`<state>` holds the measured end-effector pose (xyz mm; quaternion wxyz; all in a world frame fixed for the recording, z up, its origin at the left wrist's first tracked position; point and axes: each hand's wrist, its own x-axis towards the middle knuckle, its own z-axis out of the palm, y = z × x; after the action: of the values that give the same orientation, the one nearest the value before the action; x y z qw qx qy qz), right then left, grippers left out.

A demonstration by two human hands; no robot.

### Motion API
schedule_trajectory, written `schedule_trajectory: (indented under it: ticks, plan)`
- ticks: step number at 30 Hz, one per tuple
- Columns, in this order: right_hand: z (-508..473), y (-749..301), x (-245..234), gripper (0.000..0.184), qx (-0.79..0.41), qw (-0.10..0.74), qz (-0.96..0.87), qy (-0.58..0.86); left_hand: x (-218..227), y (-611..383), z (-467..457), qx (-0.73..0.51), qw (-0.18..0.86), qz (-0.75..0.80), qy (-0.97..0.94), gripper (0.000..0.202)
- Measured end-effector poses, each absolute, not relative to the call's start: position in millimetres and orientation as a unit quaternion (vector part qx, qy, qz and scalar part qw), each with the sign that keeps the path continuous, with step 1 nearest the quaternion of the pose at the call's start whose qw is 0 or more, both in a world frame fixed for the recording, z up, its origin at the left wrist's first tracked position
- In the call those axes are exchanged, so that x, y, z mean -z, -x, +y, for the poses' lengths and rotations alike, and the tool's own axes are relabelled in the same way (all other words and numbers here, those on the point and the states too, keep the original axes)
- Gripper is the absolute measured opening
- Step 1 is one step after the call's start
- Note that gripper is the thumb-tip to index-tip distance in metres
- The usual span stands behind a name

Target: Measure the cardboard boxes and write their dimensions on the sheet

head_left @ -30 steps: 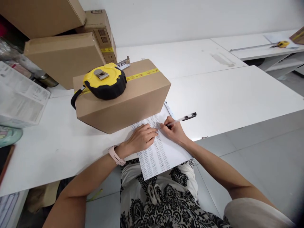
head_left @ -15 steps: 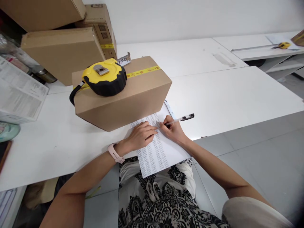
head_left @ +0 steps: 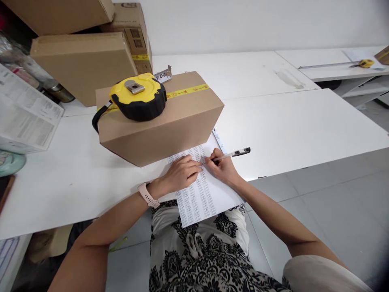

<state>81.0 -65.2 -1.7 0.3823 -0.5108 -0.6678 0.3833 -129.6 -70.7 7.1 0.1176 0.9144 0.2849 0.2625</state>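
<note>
A sheet of paper (head_left: 225,194) with columns of small handwriting lies at the table's front edge, its lower part jutting over my lap. My left hand (head_left: 184,172) rests flat on it, fingers stretched toward the right. In my right hand (head_left: 223,168) a clear pen with a black cap end (head_left: 235,153) is pinched, its tip down at the paper near my left fingertips. Just beyond my hands stands a cardboard box (head_left: 164,140) with yellow printed tape. On top of that box sits a yellow and black tape measure (head_left: 138,97), a short piece of blade sticking out.
More cardboard boxes (head_left: 82,65) are stacked at the back left, with a white printed carton (head_left: 27,107) nearer me. Partly under the box and paper lies a ruler-like strip (head_left: 219,140). Far right, another tape measure (head_left: 365,63) lies with its blade extended on the white table (head_left: 291,129).
The view has shifted slightly, so the box and tables appear a little to the right. Both hands stay in nearly the same place on the paper.
</note>
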Motion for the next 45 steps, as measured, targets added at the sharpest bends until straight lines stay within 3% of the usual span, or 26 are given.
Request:
schedule_trajectory:
  ticks: [45]
  plan:
    - [-64.3,-81.2,-1.3,0.024,-0.374,0.405,-0.647,0.527,-5.0,129.9,-72.0,-0.272,0.123,0.283,-0.911,0.026]
